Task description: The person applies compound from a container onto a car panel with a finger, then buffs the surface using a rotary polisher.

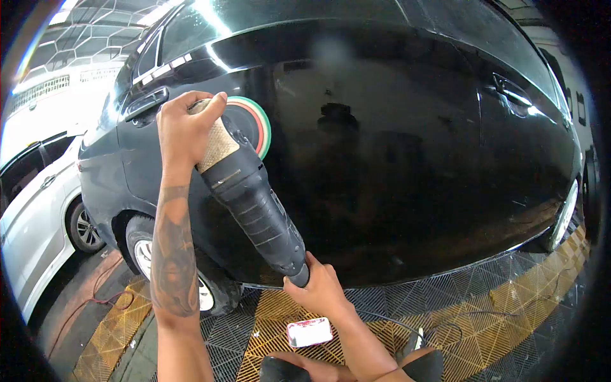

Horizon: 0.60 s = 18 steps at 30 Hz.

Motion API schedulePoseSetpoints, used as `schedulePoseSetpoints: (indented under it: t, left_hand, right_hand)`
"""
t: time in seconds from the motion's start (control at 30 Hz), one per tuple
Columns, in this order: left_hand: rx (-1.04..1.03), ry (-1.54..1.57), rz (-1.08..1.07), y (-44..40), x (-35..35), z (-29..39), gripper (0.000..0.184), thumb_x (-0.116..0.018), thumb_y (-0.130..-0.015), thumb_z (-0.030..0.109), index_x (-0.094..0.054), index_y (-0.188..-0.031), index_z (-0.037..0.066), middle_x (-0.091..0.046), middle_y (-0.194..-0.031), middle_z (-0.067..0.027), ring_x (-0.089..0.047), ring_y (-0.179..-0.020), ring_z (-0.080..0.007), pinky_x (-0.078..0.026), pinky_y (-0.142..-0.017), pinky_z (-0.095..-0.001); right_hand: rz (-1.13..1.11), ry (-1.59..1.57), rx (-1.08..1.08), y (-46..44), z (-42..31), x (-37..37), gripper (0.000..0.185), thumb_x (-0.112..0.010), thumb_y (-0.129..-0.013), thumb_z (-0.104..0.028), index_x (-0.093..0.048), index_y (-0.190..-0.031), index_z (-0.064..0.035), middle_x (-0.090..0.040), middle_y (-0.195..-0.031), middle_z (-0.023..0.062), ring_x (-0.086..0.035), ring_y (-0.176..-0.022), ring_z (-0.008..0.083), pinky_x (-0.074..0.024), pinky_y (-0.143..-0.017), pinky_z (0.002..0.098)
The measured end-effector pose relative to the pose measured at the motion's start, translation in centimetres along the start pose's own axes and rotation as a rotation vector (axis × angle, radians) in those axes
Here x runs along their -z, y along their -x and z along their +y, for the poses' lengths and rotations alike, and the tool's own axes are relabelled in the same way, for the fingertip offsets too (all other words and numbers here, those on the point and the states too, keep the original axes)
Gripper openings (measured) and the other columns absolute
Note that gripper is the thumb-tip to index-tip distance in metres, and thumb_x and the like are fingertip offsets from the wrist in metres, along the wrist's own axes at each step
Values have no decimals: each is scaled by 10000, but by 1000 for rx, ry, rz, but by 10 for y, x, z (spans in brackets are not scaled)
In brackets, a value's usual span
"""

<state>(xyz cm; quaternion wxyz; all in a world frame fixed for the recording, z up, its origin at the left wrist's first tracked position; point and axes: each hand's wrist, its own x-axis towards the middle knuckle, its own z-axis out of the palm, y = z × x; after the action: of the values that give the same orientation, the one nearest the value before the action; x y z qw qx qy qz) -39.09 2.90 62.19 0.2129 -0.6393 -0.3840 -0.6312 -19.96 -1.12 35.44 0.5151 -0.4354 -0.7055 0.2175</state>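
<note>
A black car polisher [251,200] slants across the view, its round pad [265,127] with green and red rims held against the side of a black car [382,165]. My left hand [184,130] is closed over the machine's tan-covered head, close to a door handle [147,104]. Lower down, my right hand [320,288] wraps around the rear end of the polisher's body. Much of the pad's face is hidden behind the machine's head.
Another door handle [512,95] is at the right. A white car [41,210] stands at the left. On the black and yellow grated floor [273,318] lie a white-and-pink rectangular item [310,332] and a dark cable [388,320]. A red cord [95,299] lies at the lower left.
</note>
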Motion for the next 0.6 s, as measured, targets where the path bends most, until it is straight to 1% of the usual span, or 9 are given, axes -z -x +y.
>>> schedulePoseSetpoints:
  t: [0.07, 0.13, 0.17, 0.23, 0.3, 0.43, 0.5, 0.53, 0.6]
  left_hand:
    - [-21, 13, -9, 2, -10, 14, 421, -767, -826, 389, -775, -935, -17, -736, -763, -89, -681, -723, -137, -516, -721, -291]
    - [-14, 76, -13, 3, -22, 28, 393, -763, -773, 391, -787, -859, 8, -735, -729, -131, -725, -694, -233, -551, -729, -337]
    - [-17, 80, -18, 4, -28, 34, 393, -763, -773, 391, -787, -859, 8, -735, -729, -131, -725, -694, -233, -551, -729, -337]
    - [-73, 62, -33, 6, -39, 48, 391, -776, -812, 380, -783, -898, -1, -717, -710, -75, -671, -667, -133, -516, -669, -290]
    - [-81, 65, -43, 10, -49, 67, 381, -775, -810, 378, -783, -883, 4, -718, -705, -89, -685, -666, -150, -523, -670, -302]
    - [-110, 95, -76, 13, -69, 100, 386, -768, -803, 387, -779, -859, 5, -731, -716, -123, -715, -673, -204, -540, -690, -331]
    - [-112, 109, -71, 15, -81, 115, 403, -748, -740, 404, -780, -829, 12, -738, -773, -176, -730, -727, -317, -565, -755, -373]
    - [-118, 123, -78, 17, -85, 126, 408, -745, -722, 410, -779, -821, 16, -737, -789, -186, -722, -737, -348, -566, -763, -384]
    - [-136, 127, -80, 19, -98, 141, 407, -743, -718, 412, -779, -818, 18, -736, -790, -187, -720, -739, -351, -565, -769, -393]
  right_hand:
    - [20, -13, -5, 7, 5, 9, 557, -721, -780, -307, -592, -1185, 52, -696, -938, 322, -681, -907, 498, -545, -866, 516]
    - [31, -51, -19, 13, 11, 18, 537, -729, -776, -301, -606, -1164, 49, -702, -932, 314, -687, -902, 491, -553, -855, 504]
    - [37, -51, -23, 17, 14, 23, 537, -729, -776, -301, -606, -1164, 49, -702, -932, 314, -687, -902, 491, -553, -855, 504]
    - [95, -40, -43, 24, 16, 34, 506, -737, -771, -285, -620, -1135, 46, -709, -924, 303, -695, -895, 480, -561, -837, 492]
    - [105, -57, -62, 31, 16, 48, 493, -739, -772, -273, -623, -1131, 44, -712, -917, 297, -700, -892, 473, -565, -829, 481]
    - [132, -114, -67, 44, 21, 71, 476, -746, -774, -247, -635, -1131, 49, -723, -912, 274, -726, -885, 431, -574, -818, 437]
    - [139, -132, -117, 49, 28, 81, 479, -751, -773, -237, -637, -1137, 53, -728, -911, 265, -736, -881, 406, -575, -814, 423]
    - [140, -149, -164, 52, 31, 85, 483, -756, -771, -227, -638, -1142, 58, -734, -910, 255, -746, -877, 381, -575, -811, 409]
    - [179, -140, -143, 58, 36, 96, 484, -759, -769, -218, -638, -1145, 61, -738, -914, 247, -750, -877, 366, -575, -810, 405]
